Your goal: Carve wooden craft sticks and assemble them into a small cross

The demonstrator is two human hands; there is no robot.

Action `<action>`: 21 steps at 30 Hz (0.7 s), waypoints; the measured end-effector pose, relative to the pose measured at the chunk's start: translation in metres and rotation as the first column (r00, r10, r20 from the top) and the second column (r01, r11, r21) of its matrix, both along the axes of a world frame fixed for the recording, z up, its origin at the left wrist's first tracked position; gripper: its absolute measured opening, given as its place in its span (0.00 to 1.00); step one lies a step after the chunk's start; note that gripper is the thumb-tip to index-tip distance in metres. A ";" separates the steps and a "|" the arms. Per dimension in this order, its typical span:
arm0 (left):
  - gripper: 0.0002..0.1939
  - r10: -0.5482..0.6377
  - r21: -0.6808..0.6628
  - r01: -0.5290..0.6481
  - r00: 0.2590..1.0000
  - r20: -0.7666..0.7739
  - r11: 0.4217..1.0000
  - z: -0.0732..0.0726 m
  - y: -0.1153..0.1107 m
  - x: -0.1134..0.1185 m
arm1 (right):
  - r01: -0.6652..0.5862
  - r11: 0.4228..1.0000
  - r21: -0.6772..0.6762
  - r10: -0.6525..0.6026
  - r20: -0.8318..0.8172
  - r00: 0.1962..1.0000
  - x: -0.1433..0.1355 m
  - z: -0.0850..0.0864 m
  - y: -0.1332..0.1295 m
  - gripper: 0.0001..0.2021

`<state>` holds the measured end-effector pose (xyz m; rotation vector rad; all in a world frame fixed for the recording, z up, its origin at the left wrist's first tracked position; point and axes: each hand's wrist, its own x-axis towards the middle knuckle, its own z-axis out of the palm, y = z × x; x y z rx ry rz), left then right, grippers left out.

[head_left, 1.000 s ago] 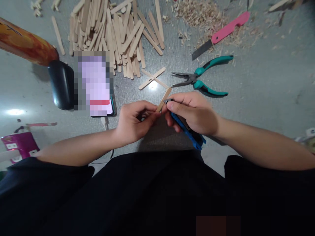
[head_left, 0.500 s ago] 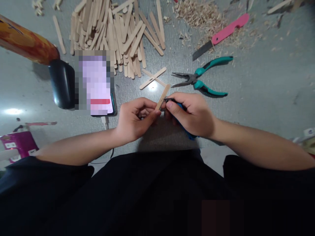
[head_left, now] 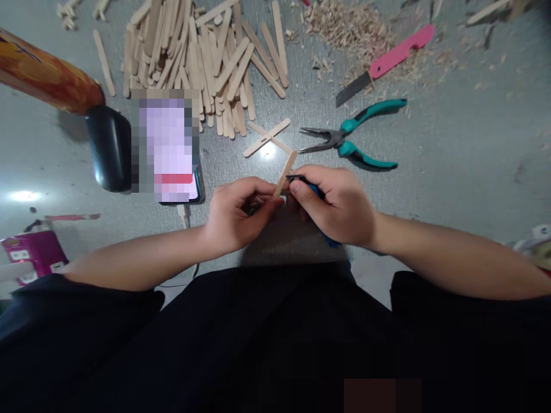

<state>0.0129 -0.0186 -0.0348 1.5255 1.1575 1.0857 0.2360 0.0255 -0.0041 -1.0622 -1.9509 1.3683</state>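
Between the thumb and fingers of my left hand (head_left: pixel 244 215) is a wooden craft stick (head_left: pixel 286 174), tilted with its free end up and to the right. My right hand (head_left: pixel 333 203) is closed around a blue-handled utility knife (head_left: pixel 316 188), most of it hidden by the palm. Its dark tip lies against or very close to the stick's right edge. Just beyond my hands, two craft sticks lie crossed, the upper stick (head_left: pixel 279 127) having a small slot near its middle.
A pile of craft sticks (head_left: pixel 167 43) lies behind the phone (head_left: pixel 196 192). Teal-handled needle-nose pliers (head_left: pixel 336 137) lie open beyond my right hand, near a pink-handled saw (head_left: pixel 400 53) and wood shavings (head_left: pixel 348 23). At left are a black case (head_left: pixel 108 148) and an orange cylinder (head_left: pixel 51 74).
The stick in my left hand has turned and dropped slightly, and the slot seen on its face earlier no longer shows. The knife tip stays beside it.
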 end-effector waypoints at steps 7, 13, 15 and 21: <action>0.05 -0.091 -0.065 0.093 0.996 0.024 0.994 0.007 0.004 -0.003 | -0.014 0.999 0.028 0.014 0.019 1.000 -0.001 0.003 -0.003 0.15; 0.07 -0.106 -0.173 0.125 0.987 0.118 0.977 0.011 0.004 -0.002 | -0.020 0.993 -0.116 0.012 -0.064 0.998 0.000 0.001 -0.002 0.17; 0.09 -0.072 -0.238 0.113 0.982 0.174 0.965 0.011 0.004 -0.001 | -0.009 0.989 -0.146 -0.005 -0.099 0.995 0.000 0.001 -0.001 0.15; 0.15 -0.024 -0.306 0.087 0.979 0.205 0.948 0.013 0.006 0.001 | 0.012 1.000 0.002 -0.012 -0.008 1.000 0.000 0.002 0.002 0.13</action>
